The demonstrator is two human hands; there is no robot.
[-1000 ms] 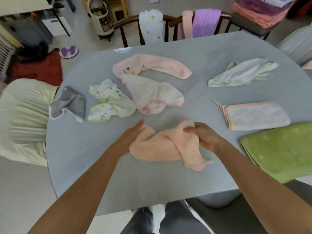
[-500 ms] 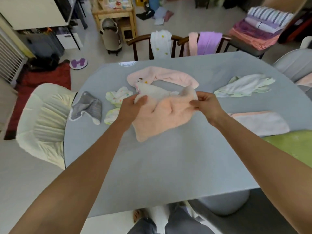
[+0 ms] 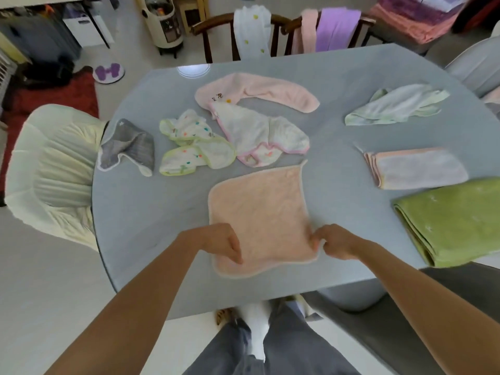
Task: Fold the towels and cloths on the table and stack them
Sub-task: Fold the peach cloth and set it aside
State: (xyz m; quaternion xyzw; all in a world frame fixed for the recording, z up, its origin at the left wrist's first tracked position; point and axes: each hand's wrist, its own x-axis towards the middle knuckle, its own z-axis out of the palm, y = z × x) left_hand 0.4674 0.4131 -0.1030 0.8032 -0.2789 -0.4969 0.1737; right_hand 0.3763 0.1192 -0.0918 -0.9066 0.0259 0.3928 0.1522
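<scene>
A peach cloth [image 3: 259, 212] lies spread flat on the grey table [image 3: 162, 212] in front of me. My left hand [image 3: 224, 242] pinches its near left corner and my right hand [image 3: 332, 240] pinches its near right corner. Unfolded cloths lie beyond it: a grey one [image 3: 127, 147] at the left edge, a white dotted one with green trim [image 3: 194, 144], a white one with pink trim [image 3: 259, 133], a pink towel [image 3: 257, 90] and a pale green cloth [image 3: 395, 104]. At the right sit a folded white and pink cloth [image 3: 414, 169] and a folded green towel [image 3: 454, 217].
A cream chair [image 3: 51, 171] stands at the table's left. Two wooden chairs [image 3: 281, 25] at the far side carry draped towels. A pale chair [image 3: 476, 66] is at the far right. More folded linen [image 3: 416, 17] sits on a seat behind.
The peach cloth was bunched on the table, then lifted and shaken out. Now it lies flat, and both hands have moved back to its near corners.
</scene>
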